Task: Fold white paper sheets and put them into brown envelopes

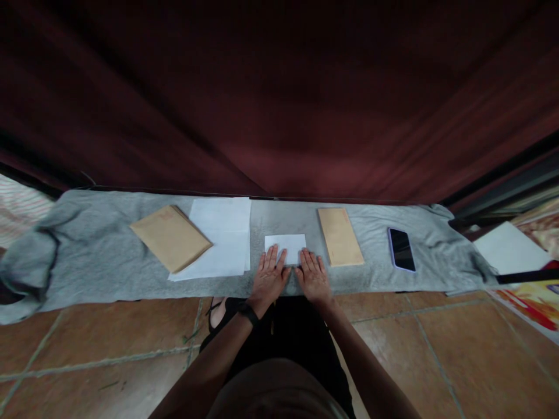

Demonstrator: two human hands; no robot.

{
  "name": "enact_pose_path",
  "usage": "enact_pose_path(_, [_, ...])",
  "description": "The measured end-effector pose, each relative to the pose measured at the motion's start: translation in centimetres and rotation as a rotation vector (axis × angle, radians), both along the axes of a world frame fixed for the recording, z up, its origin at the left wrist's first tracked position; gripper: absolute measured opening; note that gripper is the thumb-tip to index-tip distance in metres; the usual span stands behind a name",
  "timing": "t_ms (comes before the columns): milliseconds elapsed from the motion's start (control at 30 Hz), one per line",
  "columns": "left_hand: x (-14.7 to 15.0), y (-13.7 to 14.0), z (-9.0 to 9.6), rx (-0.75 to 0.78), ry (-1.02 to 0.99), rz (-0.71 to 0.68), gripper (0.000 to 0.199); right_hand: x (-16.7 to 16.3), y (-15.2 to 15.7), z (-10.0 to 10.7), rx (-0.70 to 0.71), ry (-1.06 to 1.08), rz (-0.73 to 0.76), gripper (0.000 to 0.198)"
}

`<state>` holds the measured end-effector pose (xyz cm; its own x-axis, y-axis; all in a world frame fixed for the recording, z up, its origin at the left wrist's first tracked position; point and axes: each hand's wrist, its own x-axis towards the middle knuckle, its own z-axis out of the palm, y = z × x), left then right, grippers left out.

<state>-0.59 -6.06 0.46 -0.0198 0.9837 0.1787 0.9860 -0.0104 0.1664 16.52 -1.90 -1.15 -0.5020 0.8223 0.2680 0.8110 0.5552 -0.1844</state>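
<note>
A small folded sheet of white paper [286, 241] lies on the grey cloth in front of me. My left hand [269, 276] rests flat on its near left part, fingers stretched forward. On the near right corner lies my right hand [313, 276], its fingers also extended and pressed down. Just right of that hand is a brown envelope [340, 235], flat on the cloth. To the left, larger white sheets [222, 230] lie stacked, partly covered by a pile of brown envelopes [170, 237].
The grey cloth [100, 244] covers a long narrow surface. Toward its right end lies a phone [402, 249] in a purple case. A dark red curtain [279, 116] hangs along the back edge. Tiled floor [131, 331] shows on the near side, and a white board [510, 247] stands far right.
</note>
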Motion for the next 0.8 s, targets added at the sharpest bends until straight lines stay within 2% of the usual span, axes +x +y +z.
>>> enact_pose_path(200, [-0.4, -1.6, 0.4, -0.014, 0.009, -0.008, 0.059, 1.3, -1.8, 0.2, -0.008, -0.003, 0.067, 0.053])
enact_pose_path(333, [-0.7, -2.8, 0.4, -0.004, 0.005, 0.002, 0.059, 1.3, -2.6, 0.5, -0.015, -0.002, 0.048, 0.052])
enact_pose_path(633, [-0.6, -3.6, 0.9, -0.001, 0.009, -0.001, 0.055, -1.0, -2.7, 1.0, -0.042, -0.019, 0.102, 0.047])
enact_pose_path(800, [-0.6, -4.1, 1.0, -0.017, 0.022, 0.053, 0.055, -0.1, -2.5, 0.5, -0.011, 0.007, 0.057, 0.048])
